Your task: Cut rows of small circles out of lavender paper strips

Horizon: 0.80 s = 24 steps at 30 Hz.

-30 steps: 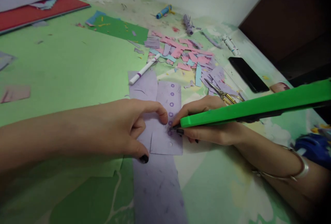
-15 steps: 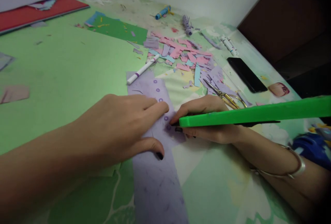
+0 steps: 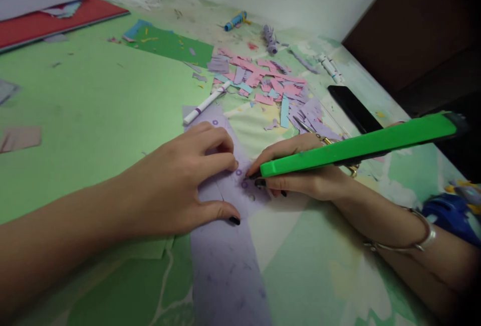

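My left hand point(image 3: 180, 180) lies on a small lilac paper piece point(image 3: 240, 185) marked with a row of purple rings, its fingers curled and pressing the paper down. My right hand point(image 3: 300, 173) is closed around a long bright green marker point(image 3: 356, 146), whose dark tip touches the paper beside the rings. The small piece lies on top of a longer lilac strip point(image 3: 227, 271) that runs toward me.
A white marker point(image 3: 206, 103) lies beyond my left hand. Pink, blue and lilac paper scraps point(image 3: 270, 85) are heaped further back, with gold-handled scissors point(image 3: 323, 138) and a black phone point(image 3: 347, 108) to their right. Green point(image 3: 169, 42) and red point(image 3: 45, 20) sheets lie at the far left.
The small lilac piece has turned and shifted under my left hand, so fewer rings show. The green marker's far end has swung; its tip stays on the paper.
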Each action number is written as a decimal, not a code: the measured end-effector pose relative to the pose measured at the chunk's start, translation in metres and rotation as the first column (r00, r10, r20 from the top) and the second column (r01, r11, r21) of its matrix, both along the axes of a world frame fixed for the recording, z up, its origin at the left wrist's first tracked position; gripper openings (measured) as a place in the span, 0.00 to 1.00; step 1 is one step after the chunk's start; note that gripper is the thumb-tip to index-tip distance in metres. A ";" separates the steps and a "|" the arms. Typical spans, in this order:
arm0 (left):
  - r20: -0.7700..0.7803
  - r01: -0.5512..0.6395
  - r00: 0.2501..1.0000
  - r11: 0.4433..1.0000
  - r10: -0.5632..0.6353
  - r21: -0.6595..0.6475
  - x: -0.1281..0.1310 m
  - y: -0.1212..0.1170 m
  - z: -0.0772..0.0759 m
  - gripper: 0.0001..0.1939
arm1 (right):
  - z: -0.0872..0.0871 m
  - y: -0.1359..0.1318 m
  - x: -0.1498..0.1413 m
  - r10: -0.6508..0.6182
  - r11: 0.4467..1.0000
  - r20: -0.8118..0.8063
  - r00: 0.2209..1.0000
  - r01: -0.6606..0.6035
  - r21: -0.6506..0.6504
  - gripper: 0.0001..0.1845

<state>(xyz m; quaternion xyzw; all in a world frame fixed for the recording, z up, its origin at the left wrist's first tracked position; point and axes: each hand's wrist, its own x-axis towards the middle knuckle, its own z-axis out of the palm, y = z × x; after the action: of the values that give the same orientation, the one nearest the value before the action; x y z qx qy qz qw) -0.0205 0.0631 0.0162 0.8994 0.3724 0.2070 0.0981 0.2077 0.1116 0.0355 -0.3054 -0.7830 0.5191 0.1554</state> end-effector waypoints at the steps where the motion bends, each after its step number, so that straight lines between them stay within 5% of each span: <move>1: -0.005 0.005 1.000 1.000 -0.005 -0.003 0.000 0.000 0.000 0.19 | 0.000 0.000 0.000 0.008 1.000 0.003 1.000 -0.008 0.010 0.07; 24: -0.059 0.018 0.998 0.999 -0.020 -0.049 0.002 0.001 0.004 0.18 | -0.004 -0.003 0.000 0.016 1.000 -0.023 1.000 -0.015 0.005 0.06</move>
<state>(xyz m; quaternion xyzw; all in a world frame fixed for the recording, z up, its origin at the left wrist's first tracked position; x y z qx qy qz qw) -0.0183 0.0645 0.0202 0.9060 0.3715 0.1704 0.1106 0.2073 0.1091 0.0320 -0.2929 -0.7846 0.5221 0.1612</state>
